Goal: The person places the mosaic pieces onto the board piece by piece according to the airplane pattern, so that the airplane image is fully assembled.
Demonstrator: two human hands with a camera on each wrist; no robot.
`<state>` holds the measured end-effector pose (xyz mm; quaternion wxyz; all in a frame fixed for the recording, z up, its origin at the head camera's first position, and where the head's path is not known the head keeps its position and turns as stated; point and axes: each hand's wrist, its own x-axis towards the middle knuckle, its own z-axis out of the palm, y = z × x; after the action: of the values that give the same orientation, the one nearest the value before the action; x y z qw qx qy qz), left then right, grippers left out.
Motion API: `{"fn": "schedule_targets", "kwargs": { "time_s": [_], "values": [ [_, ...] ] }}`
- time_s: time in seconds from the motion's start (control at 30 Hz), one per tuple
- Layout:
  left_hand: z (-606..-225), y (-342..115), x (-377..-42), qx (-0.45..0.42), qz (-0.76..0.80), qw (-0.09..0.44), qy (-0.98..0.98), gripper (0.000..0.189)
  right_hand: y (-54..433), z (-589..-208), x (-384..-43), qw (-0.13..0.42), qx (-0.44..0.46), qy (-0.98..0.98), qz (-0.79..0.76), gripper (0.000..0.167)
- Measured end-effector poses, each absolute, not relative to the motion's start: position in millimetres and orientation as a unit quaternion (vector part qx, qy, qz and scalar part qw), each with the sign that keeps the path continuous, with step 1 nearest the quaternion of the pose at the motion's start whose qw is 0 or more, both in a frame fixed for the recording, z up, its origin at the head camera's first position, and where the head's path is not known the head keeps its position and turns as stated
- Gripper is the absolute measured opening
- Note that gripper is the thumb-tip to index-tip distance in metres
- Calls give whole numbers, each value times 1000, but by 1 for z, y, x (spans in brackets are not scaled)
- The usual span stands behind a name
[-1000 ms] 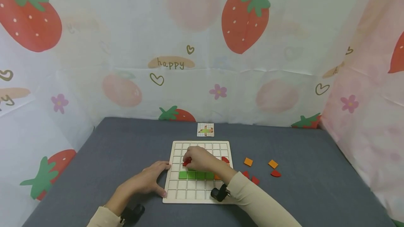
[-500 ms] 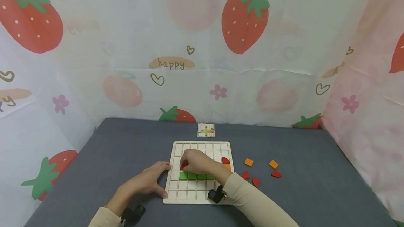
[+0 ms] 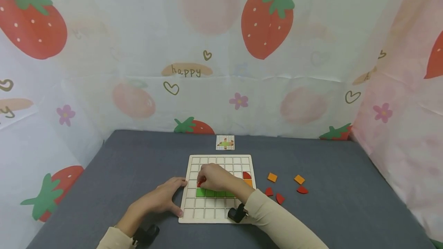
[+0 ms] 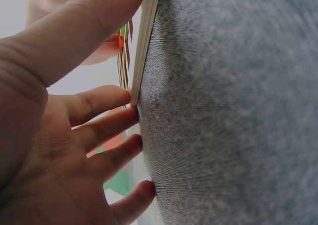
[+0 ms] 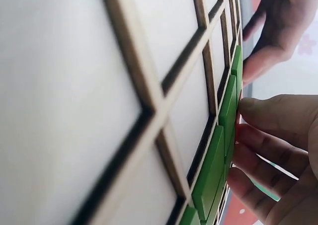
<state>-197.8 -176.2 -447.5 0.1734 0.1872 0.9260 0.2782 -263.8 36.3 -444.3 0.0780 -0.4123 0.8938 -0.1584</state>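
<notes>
A wooden grid board lies flat on the table. With its fingertips my right hand pinches a red quarter-circle tile against the board, just beyond the left end of a row of green square tiles. In the right wrist view the fingers mostly cover the red tile beside the green ones. My left hand rests at the board's left edge, fingers spread. The left wrist view has its thumb and index fingertip at the rim, with the other fingertips on the cloth.
A red quarter-circle and an orange square sit on the board's right side. Right of the board lie two orange squares and several red quarter-circles. A small pattern card is behind the board, before a strawberry-print curtain.
Over the first half second my right hand shifted slightly left and nearer with the red tile, down to the green row. Since then it has hardly moved. My left hand stays put.
</notes>
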Motion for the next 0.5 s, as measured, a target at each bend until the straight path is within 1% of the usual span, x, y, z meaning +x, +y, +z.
{"fn": "schedule_targets", "kwargs": {
  "time_s": [0.27,0.4,0.5],
  "values": [
    [-451,-176,-198,188,276,168,928,88,47,-441,-261,94,-396,889,-210,13],
    [-452,-176,-198,185,279,165,928,88,63,-433,-256,102,-383,882,-255,17],
    [-451,-175,-198,178,280,168,928,88,78,-428,-252,96,-380,876,-281,19]
  ]
}}
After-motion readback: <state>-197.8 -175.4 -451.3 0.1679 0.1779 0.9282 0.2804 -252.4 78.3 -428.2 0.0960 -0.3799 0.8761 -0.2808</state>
